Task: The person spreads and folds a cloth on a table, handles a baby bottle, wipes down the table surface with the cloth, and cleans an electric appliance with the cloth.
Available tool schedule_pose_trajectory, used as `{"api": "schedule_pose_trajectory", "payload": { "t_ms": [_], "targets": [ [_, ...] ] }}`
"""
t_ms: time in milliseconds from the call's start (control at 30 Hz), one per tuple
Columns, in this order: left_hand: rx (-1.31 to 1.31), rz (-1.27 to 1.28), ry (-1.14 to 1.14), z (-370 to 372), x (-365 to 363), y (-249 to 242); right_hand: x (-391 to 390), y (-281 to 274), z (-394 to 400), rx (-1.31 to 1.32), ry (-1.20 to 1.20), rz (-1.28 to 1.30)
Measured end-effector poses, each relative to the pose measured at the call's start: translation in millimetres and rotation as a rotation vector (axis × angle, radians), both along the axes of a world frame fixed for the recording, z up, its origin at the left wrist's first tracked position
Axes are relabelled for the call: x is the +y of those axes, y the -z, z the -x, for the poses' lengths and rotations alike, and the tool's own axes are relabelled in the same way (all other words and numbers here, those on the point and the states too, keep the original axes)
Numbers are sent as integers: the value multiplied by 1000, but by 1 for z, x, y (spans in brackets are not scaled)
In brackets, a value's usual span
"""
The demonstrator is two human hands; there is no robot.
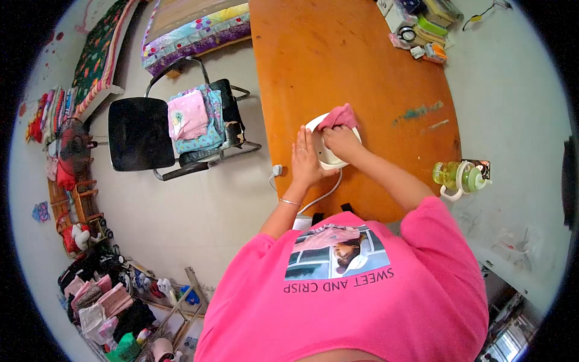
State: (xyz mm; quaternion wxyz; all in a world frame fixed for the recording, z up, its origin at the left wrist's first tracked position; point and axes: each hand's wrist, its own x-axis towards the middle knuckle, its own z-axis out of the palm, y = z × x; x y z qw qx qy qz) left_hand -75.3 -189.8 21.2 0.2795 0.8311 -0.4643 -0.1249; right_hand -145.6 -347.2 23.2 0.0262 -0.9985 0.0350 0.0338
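A round white bowl-shaped appliance rests on the orange-brown table near its left front part, with small dark marks inside it. My left hand grips its left side, fingers long against the wall and thumb at the near edge. In my right hand is a bunched pink cloth, pressed inside the far right part of the white wall. The right fingertips are partly hidden. A white cord curves from the near side of the appliance toward me, and a plug lies at the table's left edge.
A green drinking bottle with a handle stands at the table's right edge. Boxes and packets crowd the far right corner. Left of the table, a black chair holds folded clothes. Piled clothes lie lower left.
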Motion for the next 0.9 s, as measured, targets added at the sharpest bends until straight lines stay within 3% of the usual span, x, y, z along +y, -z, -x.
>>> {"api": "schedule_pose_trajectory", "payload": {
  "t_ms": [67, 133, 167, 200, 267, 300, 333, 400, 433, 467, 533, 600, 633, 700, 767, 800, 833, 867, 900],
  "targets": [
    [2, 0, -15, -2, -1, 1, 4, -1, 0, 62, 96, 110],
    [3, -32, -19, 0, -1, 1, 12, -10, 2, 362, 207, 35],
    [4, -57, -22, -2, -2, 1, 19, -15, 3, 447, 271, -143],
    [4, -53, -25, -4, -2, 2, 18, -14, 5, 446, 269, -138],
    [45, 25, 1, -4, -1, 6, 10, -8, 17, 142, 325, -674],
    [48, 26, -6, -3, -1, 6, -4, 6, 23, 127, 410, -1086],
    [39, 67, -15, -1, 1, 5, -6, -16, 31, 21, 546, -1497],
    [35, 104, -31, 4, 5, 12, -30, -35, 50, -171, 620, -1530],
    [115, 144, -56, 8, 7, 22, -24, -55, 47, -488, 891, -1490],
    [192, 185, -80, 11, 7, 32, -24, -70, 40, -481, 889, -1492],
    [190, 141, -91, 13, 7, 26, -23, -85, 25, -533, 730, -750],
    [184, 135, -80, 12, 6, 22, -7, -63, -6, -446, 283, -641],
    [236, 150, -80, 10, 5, 20, 4, -44, -17, -446, 281, -645],
    [179, 71, -56, 9, 6, 30, 19, -6, -31, -408, 42, -113],
    [128, -13, -18, 7, 8, 32, -1, 5, -37, -361, 72, -75],
    [192, 63, -41, 9, 8, 25, -10, 9, -32, -306, 95, -33],
    [255, 142, -66, 11, 8, 23, -22, -6, -24, -141, 231, -150],
    [259, 144, -66, 10, 4, 22, -29, -21, -16, -138, 232, -148],
    [277, 88, -42, 9, 3, 22, -29, -33, -6, -47, 421, -281]
  ]
}}
